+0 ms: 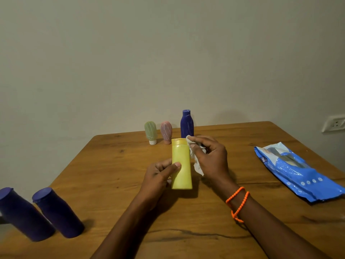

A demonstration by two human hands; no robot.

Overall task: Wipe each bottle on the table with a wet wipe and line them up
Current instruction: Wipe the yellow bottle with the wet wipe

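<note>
Above table (205, 212), hands grip bottle (181, 165) (yellow) — wipe (196, 159)

Three bottles (166, 130) behind held bottle (182, 165); wipes pack (296, 171) right

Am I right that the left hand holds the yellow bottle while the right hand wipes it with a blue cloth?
Not quite: in the head view the left hand holds the yellow bottle, but the right hand wipes it with a white wet wipe, not a blue cloth.
</note>
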